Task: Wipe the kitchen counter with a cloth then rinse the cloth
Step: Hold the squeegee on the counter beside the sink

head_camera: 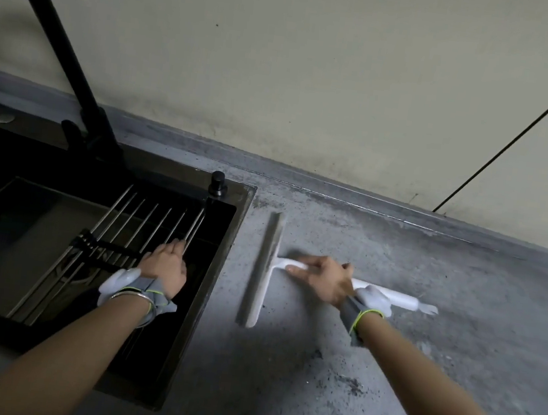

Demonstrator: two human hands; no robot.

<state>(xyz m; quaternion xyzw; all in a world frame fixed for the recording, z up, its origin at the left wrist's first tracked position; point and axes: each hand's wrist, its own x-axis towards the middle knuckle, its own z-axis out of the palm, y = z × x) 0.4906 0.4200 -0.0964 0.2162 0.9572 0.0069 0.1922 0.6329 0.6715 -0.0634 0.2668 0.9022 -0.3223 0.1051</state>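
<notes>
My right hand (321,277) was curled round the handle of a white squeegee (266,268), thumb and fingers closed on the shaft just behind the blade. The blade lay flat on the grey counter (423,329), running away from me, close beside the edge of the black sink (241,210). My left hand (164,263) was over the basin, fingers fairly straight and resting on the rods of a metal rack (146,222) laid across it; it held nothing that I could see.

I judged this to be the wiping step, though with a scraper in hand, not a cloth. The cloth itself was nowhere in view. Dark grit (351,384) lay scattered on the counter nearer to me, and the surface looked streaked and dusty towards the wall. The next move, as I reckoned it, called for pulling the blade firmly across the counter so the dirt gathered towards the sink edge, keeping the blade flat so nothing slipped beneath it. Rinsing was not yet begun.

The black tap (63,54) curved out of the picture at the top left, so its spout was cut off. The sink's depths were too dark to tell what lay under the rack. My right hand was slightly blurred, and the far end of the handle was partly hidden behind my wrist band (361,313).
</notes>
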